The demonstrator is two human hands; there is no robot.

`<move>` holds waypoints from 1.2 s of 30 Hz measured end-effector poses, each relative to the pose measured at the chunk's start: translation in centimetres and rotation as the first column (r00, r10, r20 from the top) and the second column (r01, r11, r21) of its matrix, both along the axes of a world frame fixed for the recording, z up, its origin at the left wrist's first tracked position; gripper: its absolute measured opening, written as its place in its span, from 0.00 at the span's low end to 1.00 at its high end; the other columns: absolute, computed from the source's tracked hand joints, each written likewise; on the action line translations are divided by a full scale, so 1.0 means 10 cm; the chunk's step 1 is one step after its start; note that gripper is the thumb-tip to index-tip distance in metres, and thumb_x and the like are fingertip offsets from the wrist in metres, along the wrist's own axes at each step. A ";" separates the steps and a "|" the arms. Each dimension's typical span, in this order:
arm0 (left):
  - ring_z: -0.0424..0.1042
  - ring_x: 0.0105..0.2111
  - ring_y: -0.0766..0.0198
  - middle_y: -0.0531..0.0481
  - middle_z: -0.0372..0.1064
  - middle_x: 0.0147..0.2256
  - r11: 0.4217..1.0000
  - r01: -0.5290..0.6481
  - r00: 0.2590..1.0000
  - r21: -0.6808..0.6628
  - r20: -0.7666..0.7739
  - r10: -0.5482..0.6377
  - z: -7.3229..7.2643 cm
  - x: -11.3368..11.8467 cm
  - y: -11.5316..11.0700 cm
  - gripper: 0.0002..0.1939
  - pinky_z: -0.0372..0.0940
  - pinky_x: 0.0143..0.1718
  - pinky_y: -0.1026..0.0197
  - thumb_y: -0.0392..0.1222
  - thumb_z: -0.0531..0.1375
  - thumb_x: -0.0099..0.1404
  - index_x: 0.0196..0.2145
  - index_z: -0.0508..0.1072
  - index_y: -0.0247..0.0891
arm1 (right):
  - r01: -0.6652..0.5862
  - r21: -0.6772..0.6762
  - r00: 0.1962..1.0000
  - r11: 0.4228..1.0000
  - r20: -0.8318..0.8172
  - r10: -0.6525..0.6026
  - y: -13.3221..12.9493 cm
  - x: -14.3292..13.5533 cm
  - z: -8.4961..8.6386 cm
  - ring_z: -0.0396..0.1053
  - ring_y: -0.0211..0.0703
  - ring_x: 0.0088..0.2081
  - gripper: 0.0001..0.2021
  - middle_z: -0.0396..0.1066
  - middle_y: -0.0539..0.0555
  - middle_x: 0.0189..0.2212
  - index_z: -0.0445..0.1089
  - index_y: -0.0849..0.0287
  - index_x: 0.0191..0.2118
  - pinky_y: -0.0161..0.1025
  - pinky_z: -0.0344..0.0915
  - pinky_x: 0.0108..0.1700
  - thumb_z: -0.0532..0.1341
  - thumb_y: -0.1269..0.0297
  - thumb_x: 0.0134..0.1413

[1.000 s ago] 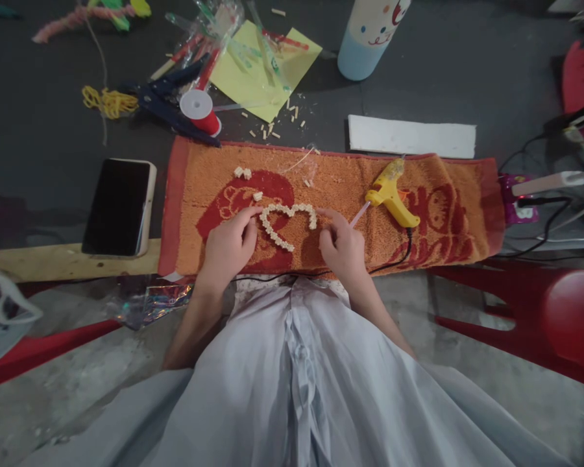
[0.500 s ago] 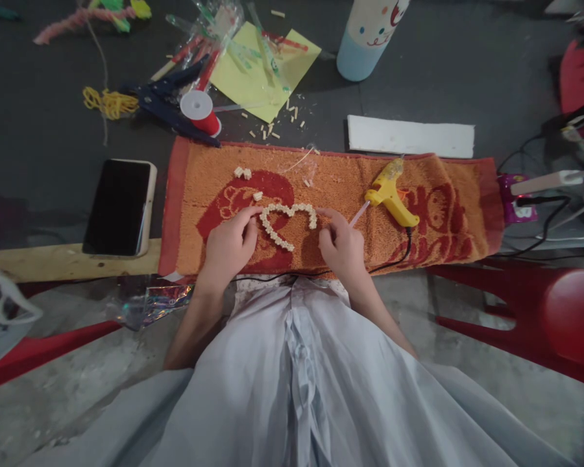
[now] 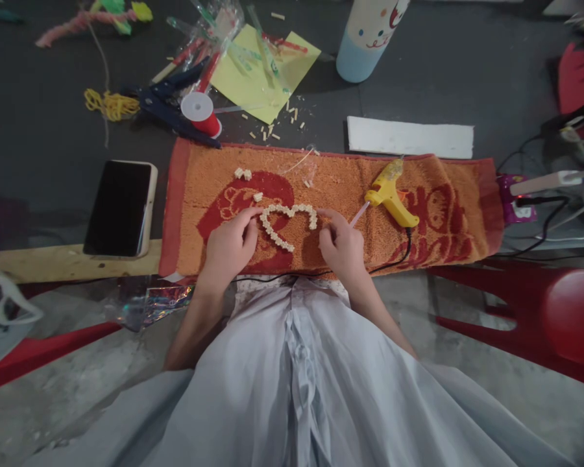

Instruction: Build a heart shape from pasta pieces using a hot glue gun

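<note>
A cream heart outline (image 3: 267, 226) made of small stick pieces lies on the orange towel (image 3: 335, 178). Its line breaks at the lower right, between the short right lobe and the bottom point. My left hand (image 3: 231, 246) rests on the towel at the left, index fingertip at or touching the heart's left lobe, thumb apart. On the other side, my right hand (image 3: 343, 246) points its index finger at the right lobe, with its other fingers curled; whether the tip touches is unclear. Neither hand holds anything. Small clusters of stick pieces (image 3: 243, 174) lie above the heart.
A yellow glue gun (image 3: 392, 194) with its cord lies right of my right hand. Behind are a white strip (image 3: 411, 137), a bottle (image 3: 363, 48), a yellow paper (image 3: 292, 65), dark-blue cutters (image 3: 168, 107) and a red thread spool (image 3: 202, 115). A phone (image 3: 119, 207) sits left.
</note>
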State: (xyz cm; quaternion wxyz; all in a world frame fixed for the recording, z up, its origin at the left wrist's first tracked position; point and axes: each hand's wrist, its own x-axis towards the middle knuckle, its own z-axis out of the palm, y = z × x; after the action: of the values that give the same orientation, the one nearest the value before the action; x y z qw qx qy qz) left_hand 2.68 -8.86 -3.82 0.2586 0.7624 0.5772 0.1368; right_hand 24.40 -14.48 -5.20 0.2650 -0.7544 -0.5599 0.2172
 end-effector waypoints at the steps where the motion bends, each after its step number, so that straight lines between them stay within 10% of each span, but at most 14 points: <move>1: 0.77 0.40 0.58 0.47 0.78 0.46 1.000 0.000 1.000 0.002 0.000 0.000 0.00 0.00 0.00 0.21 0.66 0.42 0.60 0.45 0.48 0.71 0.55 0.73 0.43 | 0.000 0.005 1.000 1.000 0.001 0.000 0.00 0.00 0.00 0.61 0.39 0.21 0.22 0.65 0.47 0.18 0.72 0.60 0.50 0.35 0.56 0.29 0.49 0.63 0.55; 36: 0.77 0.40 0.59 0.47 0.77 0.48 1.000 0.008 1.000 -0.005 0.005 -0.008 0.00 -0.01 0.00 0.21 0.67 0.43 0.60 0.45 0.48 0.71 0.55 0.72 0.43 | 0.006 0.027 1.000 1.000 0.020 -0.007 -0.01 0.00 -0.01 0.61 0.39 0.20 0.21 0.67 0.48 0.19 0.73 0.60 0.49 0.35 0.56 0.29 0.50 0.65 0.55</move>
State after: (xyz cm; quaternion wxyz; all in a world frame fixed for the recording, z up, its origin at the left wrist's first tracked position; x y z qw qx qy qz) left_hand 2.61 -8.82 -3.77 0.2625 0.7637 0.5739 0.1363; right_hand 24.44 -14.61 -5.28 0.2703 -0.7547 -0.5629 0.2013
